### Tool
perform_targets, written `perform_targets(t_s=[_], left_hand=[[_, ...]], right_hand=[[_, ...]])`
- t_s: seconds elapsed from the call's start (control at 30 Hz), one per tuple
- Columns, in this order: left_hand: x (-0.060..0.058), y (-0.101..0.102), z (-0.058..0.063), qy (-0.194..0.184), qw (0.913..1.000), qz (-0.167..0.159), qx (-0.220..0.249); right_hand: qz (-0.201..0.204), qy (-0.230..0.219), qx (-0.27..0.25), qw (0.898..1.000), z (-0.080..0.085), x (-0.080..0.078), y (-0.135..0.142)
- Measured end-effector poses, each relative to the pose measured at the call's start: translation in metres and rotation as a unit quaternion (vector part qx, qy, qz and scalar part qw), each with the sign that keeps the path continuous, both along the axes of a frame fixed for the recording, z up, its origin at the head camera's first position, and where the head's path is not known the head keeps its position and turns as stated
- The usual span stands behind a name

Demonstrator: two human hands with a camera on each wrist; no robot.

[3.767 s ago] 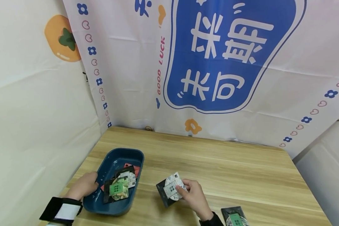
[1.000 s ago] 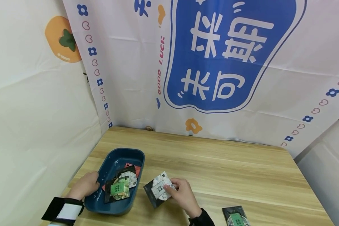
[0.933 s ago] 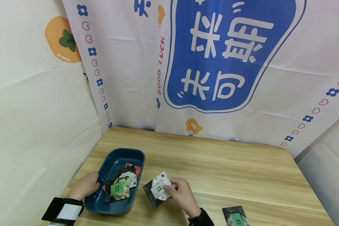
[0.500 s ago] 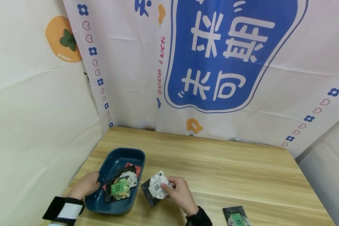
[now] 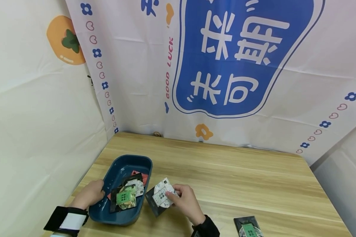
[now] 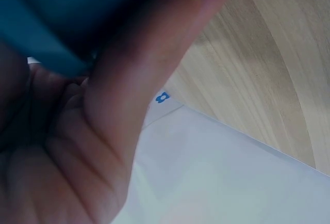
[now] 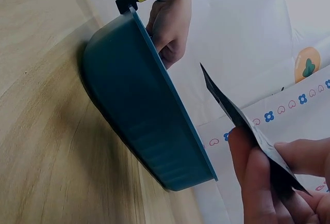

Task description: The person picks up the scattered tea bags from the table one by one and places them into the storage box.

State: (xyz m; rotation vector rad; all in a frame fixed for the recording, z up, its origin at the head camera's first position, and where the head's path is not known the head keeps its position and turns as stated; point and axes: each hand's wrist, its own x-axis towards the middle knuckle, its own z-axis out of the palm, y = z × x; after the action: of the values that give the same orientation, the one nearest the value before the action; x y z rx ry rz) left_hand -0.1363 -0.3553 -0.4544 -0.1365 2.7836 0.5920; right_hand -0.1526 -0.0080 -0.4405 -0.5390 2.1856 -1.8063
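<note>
A dark blue plastic bin [image 5: 145, 197] stands at the left of the table, with several flat packets inside: a black one with a green label [image 5: 124, 197], a black and white one [image 5: 136, 186] and red ones partly covered. My left hand [image 5: 90, 194] grips the bin's left rim, its fingers curled over the edge. Just right of the bin, my right hand [image 5: 187, 200] pinches a black and white packet [image 5: 159, 197] between thumb and fingers. In the right wrist view that packet [image 7: 247, 126] is held edge-on, above the table and apart from the bin wall [image 7: 139, 105].
Another black packet with a green label [image 5: 248, 227] lies on the wooden table [image 5: 225, 171] near the front edge, right of my right hand. A printed cloth [image 5: 142, 82] hangs behind the table, and pale sheets [image 5: 47, 131] hang at the sides.
My right hand has carried the black and white packet leftward, closer to the bin's right side. My left hand has kept its hold on the rim, and the bin has stayed in place.
</note>
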Motion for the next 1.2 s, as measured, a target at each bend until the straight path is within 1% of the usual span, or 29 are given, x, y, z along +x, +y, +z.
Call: perform_targets(t_s=[0.2, 0.27, 0.43, 0.5, 0.6, 0.77, 0.83, 0.93, 1.2], left_hand=[[0.001, -0.001, 0.001, 0.002, 1.0, 0.003, 0.003], [0.001, -0.001, 0.001, 0.005, 1.0, 0.001, 0.0], [0.002, 0.0, 0.001, 0.009, 0.9999, 0.001, -0.007], [0.002, 0.001, 0.002, 0.01, 0.9999, 0.003, -0.007], [0.003, 0.001, 0.001, 0.008, 1.0, 0.005, -0.002], [0.002, 0.0, -0.001, 0.001, 0.9999, 0.009, 0.011], [0.002, 0.0, -0.002, -0.001, 0.9999, 0.01, 0.012], [0.002, 0.0, -0.002, -0.002, 0.9999, 0.012, 0.009], [0.001, 0.001, -0.001, -0.001, 1.0, 0.009, 0.004]], right_hand=[[0.0, 0.002, -0.005, 1.0, 0.001, -0.002, -0.005], [0.001, -0.003, -0.007, 1.0, -0.005, -0.004, -0.007], [-0.001, -0.008, -0.007, 1.0, -0.025, -0.014, -0.014], [0.0, -0.006, -0.009, 1.0, -0.029, -0.016, -0.017], [0.005, -0.004, -0.013, 1.0, -0.024, -0.016, -0.02], [0.025, 0.01, -0.016, 0.999, 0.0, -0.01, -0.024], [0.031, 0.016, -0.016, 0.999, 0.006, -0.008, -0.024], [0.033, 0.018, -0.012, 0.999, 0.009, -0.007, -0.026], [0.032, 0.014, -0.021, 0.999, 0.006, -0.005, -0.03]])
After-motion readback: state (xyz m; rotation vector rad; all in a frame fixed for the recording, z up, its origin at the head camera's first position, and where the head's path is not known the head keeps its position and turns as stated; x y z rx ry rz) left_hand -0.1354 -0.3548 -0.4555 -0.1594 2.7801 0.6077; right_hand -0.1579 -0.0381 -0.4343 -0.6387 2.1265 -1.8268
